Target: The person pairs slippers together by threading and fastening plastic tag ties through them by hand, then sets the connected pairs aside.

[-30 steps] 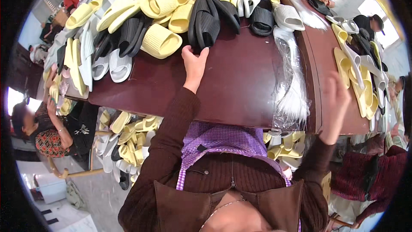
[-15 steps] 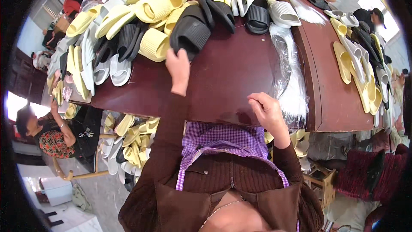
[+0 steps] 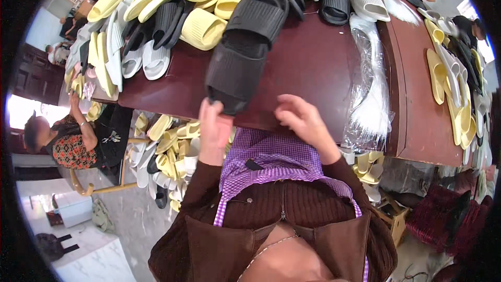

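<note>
My left hand [image 3: 213,130] grips the near end of a black slide slipper [image 3: 235,70] at the table's front edge. Overlapping its far end is a second black slipper [image 3: 259,16], so the two form one line reaching toward the pile. Whether they are joined I cannot tell. My right hand [image 3: 301,118] hovers by the table edge to the right of the slippers, fingers loosely bent and apart, with nothing in them. Beside the black pair lies a ribbed yellow slipper [image 3: 203,28].
Yellow, grey and black slippers crowd the table's [image 3: 313,68] far and left sides. A clear plastic bag of white strands [image 3: 369,89] lies at right, near a second table [image 3: 417,99] with more slippers. Below sits a slipper heap [image 3: 169,149]. A seated person [image 3: 73,141] is at left.
My left hand has drawn the black slippers from the pile toward the table's front edge. My right hand has moved left and nearer to them, and the whole view has shifted slightly.
</note>
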The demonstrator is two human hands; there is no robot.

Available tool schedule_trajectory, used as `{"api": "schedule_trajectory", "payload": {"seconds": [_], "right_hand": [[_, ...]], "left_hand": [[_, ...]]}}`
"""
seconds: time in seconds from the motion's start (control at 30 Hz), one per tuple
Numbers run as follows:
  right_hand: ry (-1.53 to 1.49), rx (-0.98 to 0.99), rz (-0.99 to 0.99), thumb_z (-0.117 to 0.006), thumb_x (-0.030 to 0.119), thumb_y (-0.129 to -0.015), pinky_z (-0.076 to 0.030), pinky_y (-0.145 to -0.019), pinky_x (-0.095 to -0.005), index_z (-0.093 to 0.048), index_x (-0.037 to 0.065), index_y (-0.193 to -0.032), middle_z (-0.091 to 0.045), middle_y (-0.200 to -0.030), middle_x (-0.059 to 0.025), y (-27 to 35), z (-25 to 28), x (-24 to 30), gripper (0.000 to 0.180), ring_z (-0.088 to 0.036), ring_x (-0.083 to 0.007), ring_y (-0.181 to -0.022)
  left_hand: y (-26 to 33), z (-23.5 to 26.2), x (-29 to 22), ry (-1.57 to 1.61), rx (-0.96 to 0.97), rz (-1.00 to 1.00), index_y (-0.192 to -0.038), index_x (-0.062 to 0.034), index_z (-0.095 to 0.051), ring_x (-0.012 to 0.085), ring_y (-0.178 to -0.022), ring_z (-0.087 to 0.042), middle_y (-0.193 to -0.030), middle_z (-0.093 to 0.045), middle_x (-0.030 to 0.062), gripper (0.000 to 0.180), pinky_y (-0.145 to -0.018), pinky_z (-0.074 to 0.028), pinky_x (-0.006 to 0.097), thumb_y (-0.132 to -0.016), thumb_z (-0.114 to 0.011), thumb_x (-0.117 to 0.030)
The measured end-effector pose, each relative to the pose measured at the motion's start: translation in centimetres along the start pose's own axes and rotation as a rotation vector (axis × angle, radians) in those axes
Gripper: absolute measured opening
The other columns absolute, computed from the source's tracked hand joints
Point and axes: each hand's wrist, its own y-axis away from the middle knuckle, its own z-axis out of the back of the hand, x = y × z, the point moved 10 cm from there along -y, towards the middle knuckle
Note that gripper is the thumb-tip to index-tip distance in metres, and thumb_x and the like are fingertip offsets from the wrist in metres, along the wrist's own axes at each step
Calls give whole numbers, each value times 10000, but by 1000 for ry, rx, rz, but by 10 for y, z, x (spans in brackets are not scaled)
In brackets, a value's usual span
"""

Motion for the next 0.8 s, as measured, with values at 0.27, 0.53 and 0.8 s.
{"api": "schedule_trajectory", "payload": {"seconds": [0.27,0.53,0.8], "right_hand": [[-282,-140,-310,-594,138,-873,-462,-521,-226,-488,-71,-1148,-602,-826,-65,10,-2,-46,362,-576,-106,-628],[-451,-99,-349,-536,95,-838,-463,-561,-219,-518,-62,-1135,-611,-872,-57,42,29,-44,337,-582,-105,-682],[-214,66,-243,-531,60,-797,-443,-772,-222,-547,-74,-1114,-617,-933,-41,49,51,-27,345,-565,-95,-832]], "left_hand": [[42,-40,78,-114,185,311,-1091,-6,-480,233,-949,-612,-1076,-583,118,165,-850,-514,389,-952,-467,-94],[26,-21,64,-260,160,449,-1065,6,-491,230,-749,-635,-1003,-603,135,282,-671,-554,361,-981,-482,-263],[-67,-14,2,-350,110,178,-1081,29,-553,179,-825,-604,-987,-613,91,322,-728,-498,314,-952,-531,-264]]}}
